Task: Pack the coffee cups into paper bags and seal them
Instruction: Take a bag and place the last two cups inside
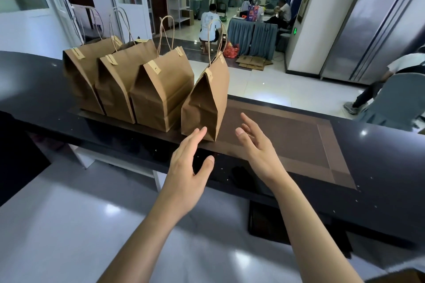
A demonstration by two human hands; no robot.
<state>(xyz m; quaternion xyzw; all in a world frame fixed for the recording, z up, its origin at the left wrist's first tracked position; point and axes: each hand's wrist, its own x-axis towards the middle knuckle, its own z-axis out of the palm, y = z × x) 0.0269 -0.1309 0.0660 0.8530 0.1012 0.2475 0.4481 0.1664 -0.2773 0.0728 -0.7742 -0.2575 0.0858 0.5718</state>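
Note:
Several brown paper bags with twine handles stand in a row on a brown mat (287, 140) on the black counter (379, 167). Their tops are folded shut and held by small stickers. The nearest bag (204, 103) stands rightmost, slightly apart from the others (161, 94). My left hand (188, 167) is open, its fingertips at or just short of that bag's lower front corner. My right hand (255, 145) is open with straight fingers, hovering over the mat just right of the bag and apart from it. No coffee cups are visible.
A lower white worktop (80, 225) lies in front of the black counter. Beyond the counter is a hall with seated people, draped tables (253, 34) and flattened cardboard on the floor. A steel cabinet (372, 37) stands at right, a person on a chair (391, 99) beside it.

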